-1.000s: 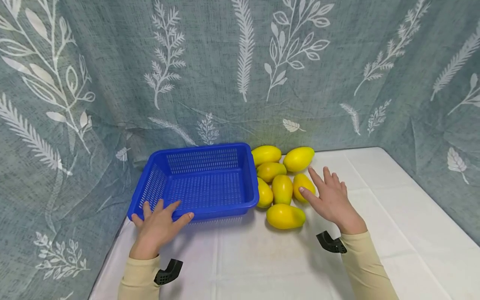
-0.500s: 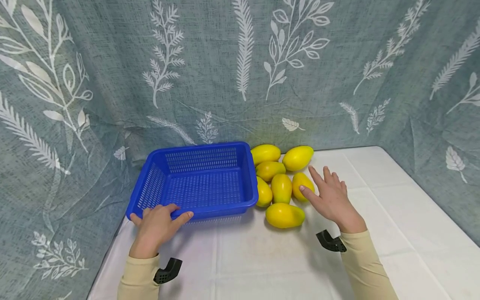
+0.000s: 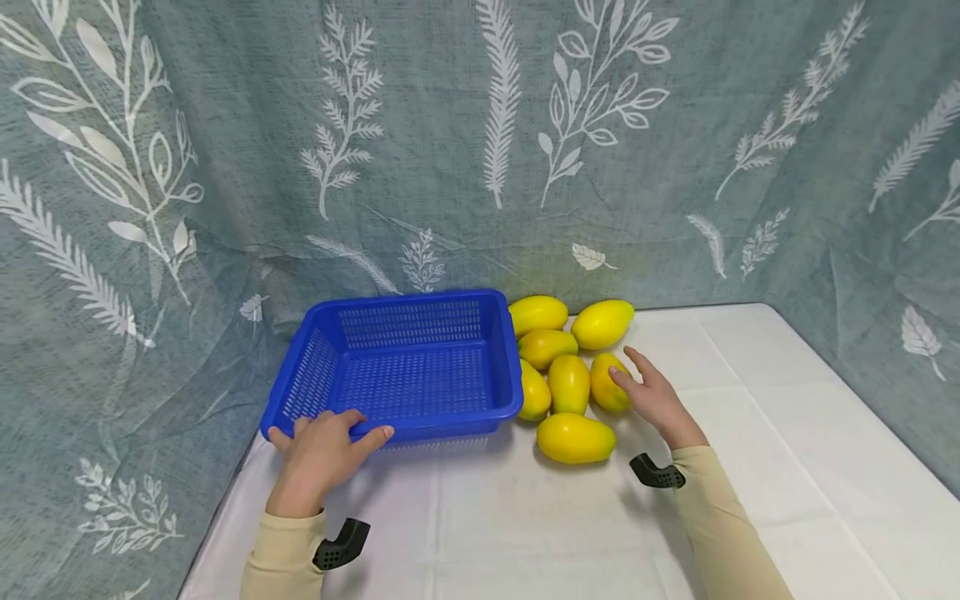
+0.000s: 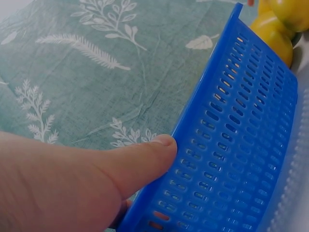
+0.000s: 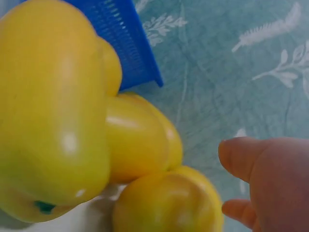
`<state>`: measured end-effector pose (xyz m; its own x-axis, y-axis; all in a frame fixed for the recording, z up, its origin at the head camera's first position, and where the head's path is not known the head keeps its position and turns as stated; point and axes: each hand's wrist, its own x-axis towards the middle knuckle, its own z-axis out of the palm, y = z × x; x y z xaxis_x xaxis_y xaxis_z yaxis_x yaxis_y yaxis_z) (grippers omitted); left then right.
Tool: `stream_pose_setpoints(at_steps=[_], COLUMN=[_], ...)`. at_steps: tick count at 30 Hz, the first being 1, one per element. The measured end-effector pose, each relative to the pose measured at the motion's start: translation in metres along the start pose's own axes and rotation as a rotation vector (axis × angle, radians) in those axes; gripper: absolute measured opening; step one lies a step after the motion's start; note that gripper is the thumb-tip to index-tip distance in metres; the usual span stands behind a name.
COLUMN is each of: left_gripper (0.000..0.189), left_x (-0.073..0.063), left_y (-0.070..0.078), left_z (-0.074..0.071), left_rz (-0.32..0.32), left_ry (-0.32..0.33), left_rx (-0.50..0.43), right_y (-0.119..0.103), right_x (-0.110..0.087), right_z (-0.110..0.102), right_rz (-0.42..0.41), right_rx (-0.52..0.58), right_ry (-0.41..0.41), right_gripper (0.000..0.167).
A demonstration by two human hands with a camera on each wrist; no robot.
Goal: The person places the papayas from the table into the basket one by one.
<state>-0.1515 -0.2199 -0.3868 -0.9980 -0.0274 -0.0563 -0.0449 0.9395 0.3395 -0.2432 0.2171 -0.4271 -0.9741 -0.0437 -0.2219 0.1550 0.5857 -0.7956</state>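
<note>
My left hand grips the near-left rim of a blue perforated plastic basket, fingers bent over the edge and thumb along the outside. The left wrist view shows that thumb lying against the basket's slotted wall. Right of the basket lie several yellow mangoes, some tinged green. My right hand is beside the rightmost mango of the middle row, its thumb overlapping the fruit in the head view. In the right wrist view a gap shows between the fingertips and the nearest mango.
A white cloth covers the table. Another mango lies in front of the group, and one at the back beside the curtain. The grey-green leaf-print curtain encloses the back and sides.
The left fingers, spread over the rim at first, have bent down onto the basket's edge. My right hand has turned and come closer round the rightmost mango. The head view has shifted slightly.
</note>
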Motion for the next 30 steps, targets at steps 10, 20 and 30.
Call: stream_pose_setpoints(at_steps=[10, 20, 30], left_gripper=[0.064, 0.064, 0.064], left_x=[-0.002, -0.004, -0.003], left_y=[0.001, -0.001, -0.001], left_z=[-0.001, -0.001, -0.001], left_rz=[0.002, -0.005, -0.010], left_ry=[0.014, 0.023, 0.010], left_rx=[-0.013, -0.028, -0.015], right_y=[0.013, 0.010, 0.017], right_x=[0.013, 0.013, 0.012], right_z=[0.006, 0.008, 0.010], right_rz=[0.016, -0.008, 0.011], right_rx=[0.089, 0.115, 0.191], right_ry=[0.045, 0.017, 0.040], right_gripper=[0.071, 0.067, 0.065])
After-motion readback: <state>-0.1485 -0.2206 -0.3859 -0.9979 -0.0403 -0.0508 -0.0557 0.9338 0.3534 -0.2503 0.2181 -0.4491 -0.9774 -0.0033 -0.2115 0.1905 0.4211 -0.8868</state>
